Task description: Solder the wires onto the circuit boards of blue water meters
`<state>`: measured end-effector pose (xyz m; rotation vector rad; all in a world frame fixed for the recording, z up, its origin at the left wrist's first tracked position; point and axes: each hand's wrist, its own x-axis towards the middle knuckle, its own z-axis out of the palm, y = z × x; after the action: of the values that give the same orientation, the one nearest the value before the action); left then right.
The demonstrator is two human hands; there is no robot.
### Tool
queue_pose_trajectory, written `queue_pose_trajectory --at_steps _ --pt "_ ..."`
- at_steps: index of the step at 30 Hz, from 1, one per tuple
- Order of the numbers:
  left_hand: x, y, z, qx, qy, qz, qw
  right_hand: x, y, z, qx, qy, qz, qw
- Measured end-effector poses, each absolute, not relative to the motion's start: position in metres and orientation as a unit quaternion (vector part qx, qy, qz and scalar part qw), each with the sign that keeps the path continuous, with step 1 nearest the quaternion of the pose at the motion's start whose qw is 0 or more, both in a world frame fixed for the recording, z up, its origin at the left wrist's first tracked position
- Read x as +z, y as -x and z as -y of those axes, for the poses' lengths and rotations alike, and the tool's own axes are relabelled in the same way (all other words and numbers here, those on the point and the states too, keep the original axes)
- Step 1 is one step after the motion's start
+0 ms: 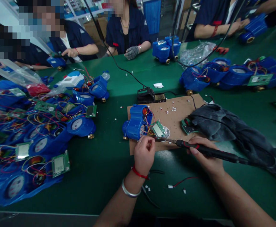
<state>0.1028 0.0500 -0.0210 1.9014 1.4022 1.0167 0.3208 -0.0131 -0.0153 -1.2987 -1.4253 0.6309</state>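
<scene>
My right hand [207, 154] is closed around the handle of a soldering iron [199, 148], whose metal tip points left. Close to that tip, my left hand [145, 151] is closed in a pinch; whatever lies between its fingertips is too small to make out. Just beyond the tip, a green circuit board with a small display [158, 128] rests partly over a round white disc [166, 131]. Thin coloured wires link the board to an open blue water meter [136, 122], which lies on a sheet of brown cardboard [180, 110].
A soldering iron stand [149, 95] sits behind the cardboard. A dark cloth [213, 121] lies to the right. Several wired blue meters [40, 145] crowd the left side. Cut wires and a white connector [170, 186] lie in front. Co-workers [128, 31] sit across the green table [100, 176].
</scene>
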Motion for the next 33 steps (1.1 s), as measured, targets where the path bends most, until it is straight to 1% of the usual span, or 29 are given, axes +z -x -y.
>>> queue_pose_trajectory --at_steps 5,8,13,23,33 --pt "-0.0225 -0.1025 -0.0485 0.377 -0.711 -0.527 0.273 -0.0203 -0.3253 0.0187 0.283 0.541 0.600 0.517" --pt "-0.0241 -0.1029 -0.0473 0.376 -0.702 -0.533 0.285 -0.0210 -0.3257 0.0206 0.303 0.540 0.570 0.540" --pt "-0.0286 -0.1040 -0.0460 0.375 -0.673 -0.542 0.337 -0.0196 -0.3242 0.0205 0.311 0.536 0.535 0.575" --pt "-0.0286 -0.1043 -0.0466 0.356 -0.667 -0.551 0.354 -0.0199 -0.3237 0.0195 0.328 0.536 0.549 0.551" --pt "-0.0287 -0.1040 -0.0465 0.356 -0.667 -0.551 0.354 -0.0171 -0.3213 0.0186 0.320 0.543 0.560 0.537"
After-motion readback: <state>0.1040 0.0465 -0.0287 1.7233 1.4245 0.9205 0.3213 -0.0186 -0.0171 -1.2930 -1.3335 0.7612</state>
